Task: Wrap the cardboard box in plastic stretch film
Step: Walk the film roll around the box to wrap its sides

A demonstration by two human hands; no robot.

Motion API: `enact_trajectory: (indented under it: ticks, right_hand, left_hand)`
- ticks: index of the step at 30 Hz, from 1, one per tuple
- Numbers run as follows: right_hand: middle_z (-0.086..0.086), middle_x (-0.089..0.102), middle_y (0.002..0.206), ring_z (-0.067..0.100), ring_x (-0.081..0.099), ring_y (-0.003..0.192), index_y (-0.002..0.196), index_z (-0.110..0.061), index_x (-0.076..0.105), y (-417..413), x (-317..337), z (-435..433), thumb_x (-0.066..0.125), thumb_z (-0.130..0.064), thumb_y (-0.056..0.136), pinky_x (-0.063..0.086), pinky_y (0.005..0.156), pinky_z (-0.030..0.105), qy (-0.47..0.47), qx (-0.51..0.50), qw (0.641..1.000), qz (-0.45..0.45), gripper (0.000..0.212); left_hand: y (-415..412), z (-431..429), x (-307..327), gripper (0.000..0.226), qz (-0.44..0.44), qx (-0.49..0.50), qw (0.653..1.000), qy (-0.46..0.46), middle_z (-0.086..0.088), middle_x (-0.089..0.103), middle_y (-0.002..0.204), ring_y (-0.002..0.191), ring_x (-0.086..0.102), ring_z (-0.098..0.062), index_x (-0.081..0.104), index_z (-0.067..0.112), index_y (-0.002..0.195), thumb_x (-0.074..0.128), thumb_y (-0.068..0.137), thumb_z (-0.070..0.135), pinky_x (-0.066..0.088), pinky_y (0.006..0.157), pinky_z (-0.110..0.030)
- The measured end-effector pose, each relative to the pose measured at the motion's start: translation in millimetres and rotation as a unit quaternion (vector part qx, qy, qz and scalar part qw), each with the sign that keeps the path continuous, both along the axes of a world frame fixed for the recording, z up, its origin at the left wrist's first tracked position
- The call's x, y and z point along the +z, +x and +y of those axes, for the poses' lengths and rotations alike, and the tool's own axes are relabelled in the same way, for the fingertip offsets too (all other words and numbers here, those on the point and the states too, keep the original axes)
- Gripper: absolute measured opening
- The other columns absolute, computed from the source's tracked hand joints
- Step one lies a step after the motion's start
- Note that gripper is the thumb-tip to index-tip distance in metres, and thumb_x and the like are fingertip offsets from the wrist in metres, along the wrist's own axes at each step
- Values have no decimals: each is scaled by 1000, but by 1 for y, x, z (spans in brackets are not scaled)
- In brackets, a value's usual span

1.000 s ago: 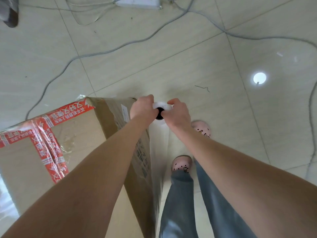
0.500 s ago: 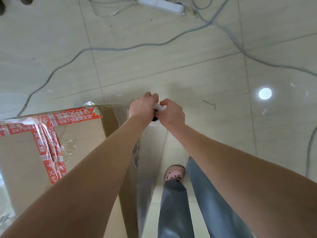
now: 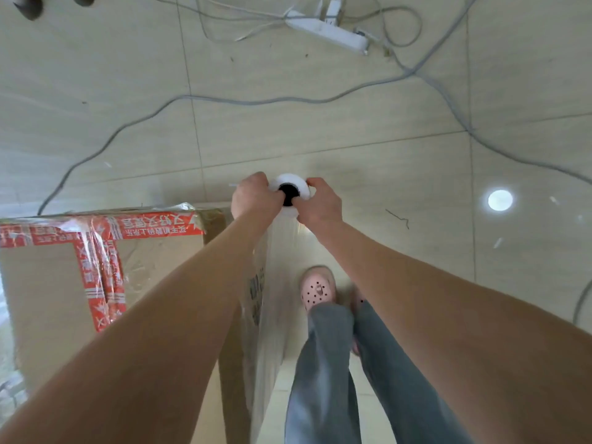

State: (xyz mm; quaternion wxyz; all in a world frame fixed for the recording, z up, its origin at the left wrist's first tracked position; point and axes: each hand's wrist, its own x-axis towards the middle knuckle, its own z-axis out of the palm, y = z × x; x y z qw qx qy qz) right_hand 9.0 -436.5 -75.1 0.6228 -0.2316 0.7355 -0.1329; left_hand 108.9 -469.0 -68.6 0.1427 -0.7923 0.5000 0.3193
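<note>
A tall cardboard box (image 3: 48, 290) with red printed tape on top stands at the left, its lid partly covered in clear film. A white roll of stretch film (image 3: 293, 184) with a black core stands upright just past the box's far right corner. My left hand (image 3: 253, 197) grips the roll's left side and my right hand (image 3: 320, 203) grips its right side. A sheet of film (image 3: 272, 283) runs from the roll down along the box's right face.
Grey cables (image 3: 224, 99) snake across the tiled floor ahead, leading to a white power strip (image 3: 326, 33) at the top. My legs in grey trousers and a pink clog (image 3: 317, 288) stand right of the box. A dark shoe (image 3: 28, 6) shows at top left.
I have stepped forward along the box's right side. The roll in both hands has passed the box's far corner, and more of its top end shows.
</note>
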Motion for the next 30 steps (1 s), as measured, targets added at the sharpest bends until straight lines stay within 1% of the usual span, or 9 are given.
enact_trajectory:
  ticks: [4,7,11,12,14,17,23,27,30]
  right_hand:
    - [10,59,117,30,67,85,131,-21,49,15,-3,-13,57,-13,84,55,78,35,-5,25,1000,-6,48]
    - [8,61,113,29,65,90,129,-21,49,22,-2,-16,58,-13,85,54,84,38,7,14,1000,1,46]
    - [1,56,105,20,56,90,134,-21,43,30,-5,-16,58,-18,86,45,75,27,39,-4,999,-8,50]
    - [2,58,109,19,57,93,135,-22,42,33,-6,-16,59,-20,85,43,73,26,43,-4,999,-9,52]
    - [3,60,118,18,57,96,136,-23,43,38,-7,-20,59,-18,85,42,74,25,45,-10,999,-5,54]
    - [1,59,120,14,51,90,134,-24,47,46,-5,-31,56,-15,86,40,76,23,31,-6,999,17,50]
    - [2,61,118,19,55,95,118,-20,60,66,5,-58,52,-11,85,43,75,25,-16,55,997,42,34]
    - [5,63,119,24,58,107,115,-12,62,85,9,-71,53,-5,83,47,87,33,-26,84,995,49,34]
    - [4,66,107,25,60,99,107,-15,66,98,5,-76,54,-6,80,48,83,34,-32,97,994,41,31]
  left_hand:
    - [17,-14,4,24,-24,-43,998,25,-8,58,93,84,57,-29,51,12,95,63,84,30,40,63,-31]
    - [21,-25,2,29,-7,-139,990,34,-7,60,106,94,59,-28,54,15,113,60,85,18,43,65,-32]
    - [19,-40,-4,43,-14,-267,960,78,-4,59,119,107,58,-25,52,25,129,51,88,12,46,78,-31]
    - [19,-43,-5,41,-26,-284,955,83,-5,60,115,103,59,-25,56,24,127,50,89,11,46,76,-30]
    - [21,-47,-7,28,-41,-305,947,88,-5,61,100,88,58,-24,65,17,106,49,87,7,43,70,-28]
    - [31,-54,-8,14,-41,-293,951,91,-4,54,82,79,55,-24,61,14,83,48,84,7,42,66,-28]
    - [59,-71,-6,10,-26,-192,978,83,-4,51,70,73,54,-25,60,11,76,51,81,7,41,59,-28]
    - [87,-76,-8,10,-19,-137,988,72,-3,52,68,67,54,-24,60,10,74,53,81,10,39,51,-26]
    - [105,-76,-11,14,-5,-110,992,68,-1,49,61,62,51,-23,56,10,66,53,79,12,33,44,-23]
